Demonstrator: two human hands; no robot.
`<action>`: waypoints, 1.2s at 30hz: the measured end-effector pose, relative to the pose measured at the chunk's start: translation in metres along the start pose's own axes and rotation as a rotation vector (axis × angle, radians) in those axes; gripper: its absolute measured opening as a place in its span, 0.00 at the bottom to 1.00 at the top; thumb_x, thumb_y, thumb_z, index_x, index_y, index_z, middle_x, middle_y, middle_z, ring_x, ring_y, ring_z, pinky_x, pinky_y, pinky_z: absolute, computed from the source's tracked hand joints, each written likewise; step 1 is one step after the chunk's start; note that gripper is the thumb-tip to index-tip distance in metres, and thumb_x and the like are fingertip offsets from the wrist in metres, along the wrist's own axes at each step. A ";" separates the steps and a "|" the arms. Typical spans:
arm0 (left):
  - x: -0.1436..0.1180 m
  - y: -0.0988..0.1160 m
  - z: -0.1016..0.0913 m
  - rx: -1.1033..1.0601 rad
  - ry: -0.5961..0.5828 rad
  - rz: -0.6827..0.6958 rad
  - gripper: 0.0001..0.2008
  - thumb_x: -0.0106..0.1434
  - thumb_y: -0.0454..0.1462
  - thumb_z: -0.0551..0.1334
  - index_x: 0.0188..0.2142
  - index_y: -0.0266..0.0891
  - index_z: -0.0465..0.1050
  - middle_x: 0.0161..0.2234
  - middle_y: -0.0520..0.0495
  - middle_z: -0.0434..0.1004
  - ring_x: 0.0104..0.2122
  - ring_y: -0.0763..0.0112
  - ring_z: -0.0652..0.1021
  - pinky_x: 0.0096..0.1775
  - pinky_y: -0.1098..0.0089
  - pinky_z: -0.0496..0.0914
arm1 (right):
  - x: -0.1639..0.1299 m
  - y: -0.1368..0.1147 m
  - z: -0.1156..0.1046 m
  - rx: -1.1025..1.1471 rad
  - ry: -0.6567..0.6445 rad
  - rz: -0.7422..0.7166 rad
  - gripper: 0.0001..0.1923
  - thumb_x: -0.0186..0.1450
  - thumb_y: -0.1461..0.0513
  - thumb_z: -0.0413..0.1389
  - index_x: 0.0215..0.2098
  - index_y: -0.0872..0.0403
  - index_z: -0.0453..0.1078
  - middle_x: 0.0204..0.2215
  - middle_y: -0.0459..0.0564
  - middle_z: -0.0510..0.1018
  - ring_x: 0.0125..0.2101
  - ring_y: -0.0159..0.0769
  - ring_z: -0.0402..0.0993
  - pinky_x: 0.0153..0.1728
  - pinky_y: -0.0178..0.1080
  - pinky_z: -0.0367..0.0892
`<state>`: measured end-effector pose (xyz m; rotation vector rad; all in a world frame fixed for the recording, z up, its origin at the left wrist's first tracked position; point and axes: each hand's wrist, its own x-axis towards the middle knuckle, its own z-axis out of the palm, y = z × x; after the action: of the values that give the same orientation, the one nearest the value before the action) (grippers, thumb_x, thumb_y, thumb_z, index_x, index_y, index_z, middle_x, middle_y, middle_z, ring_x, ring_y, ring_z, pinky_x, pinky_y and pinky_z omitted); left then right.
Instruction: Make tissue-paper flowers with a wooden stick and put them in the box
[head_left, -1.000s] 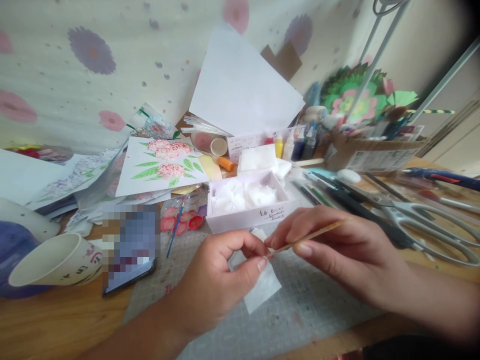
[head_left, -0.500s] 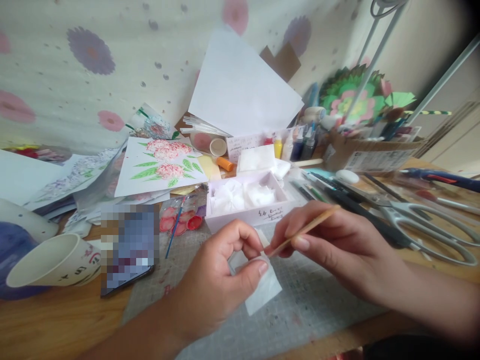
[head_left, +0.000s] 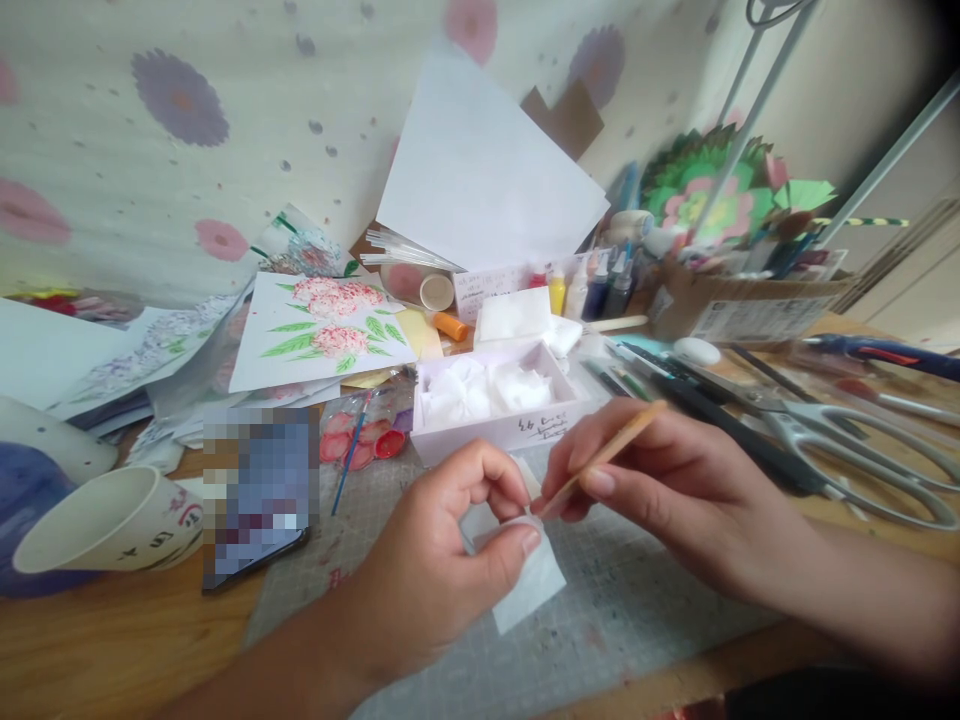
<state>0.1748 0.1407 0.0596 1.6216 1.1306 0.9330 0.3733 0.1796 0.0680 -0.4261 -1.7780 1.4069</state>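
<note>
white box (head_left: 501,425) holding crumpled white paper, mid tabletop | flower painting (head_left: 324,330) behind-left of box | paper cup (head_left: 105,520) on its side, far left | phone (head_left: 259,495) beside cup | scissors (head_left: 840,440) right | cardboard box (head_left: 750,300) of craft supplies, back right | cutting mat (head_left: 622,620) near edge

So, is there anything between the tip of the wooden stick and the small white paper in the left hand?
Nothing visible. The right hand holds the wooden stick, and its tip already meets the white paper pinched by the left hand, above the cutting mat.
</note>
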 end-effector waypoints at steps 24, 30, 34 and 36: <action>0.002 0.002 0.001 0.053 -0.009 0.010 0.08 0.56 0.28 0.59 0.31 0.42 0.64 0.29 0.56 0.66 0.30 0.76 0.68 0.32 0.74 0.62 | 0.001 -0.002 -0.001 0.081 -0.032 0.065 0.03 0.71 0.69 0.51 0.40 0.59 0.67 0.35 0.52 0.74 0.35 0.33 0.75 0.37 0.33 0.73; 0.002 0.002 0.001 0.069 -0.010 0.018 0.08 0.56 0.27 0.59 0.31 0.42 0.64 0.29 0.56 0.66 0.30 0.76 0.69 0.32 0.74 0.62 | 0.000 -0.002 -0.001 0.067 -0.037 0.064 0.03 0.71 0.69 0.51 0.39 0.60 0.67 0.34 0.52 0.74 0.34 0.32 0.75 0.36 0.32 0.73; 0.002 0.000 -0.001 0.059 -0.026 0.014 0.06 0.58 0.30 0.60 0.32 0.42 0.64 0.30 0.55 0.68 0.32 0.74 0.70 0.35 0.73 0.63 | 0.000 -0.002 -0.002 0.057 -0.017 0.065 0.03 0.71 0.67 0.52 0.39 0.59 0.67 0.33 0.51 0.74 0.33 0.32 0.75 0.35 0.33 0.74; 0.002 -0.002 -0.003 0.048 -0.036 0.029 0.04 0.60 0.32 0.59 0.34 0.42 0.65 0.34 0.54 0.70 0.35 0.72 0.72 0.38 0.72 0.64 | 0.000 -0.001 -0.002 0.058 -0.009 0.051 0.03 0.71 0.67 0.52 0.40 0.59 0.67 0.34 0.51 0.75 0.33 0.32 0.75 0.35 0.33 0.74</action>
<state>0.1718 0.1436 0.0591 1.6909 1.1157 0.8977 0.3747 0.1806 0.0694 -0.4379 -1.7403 1.4946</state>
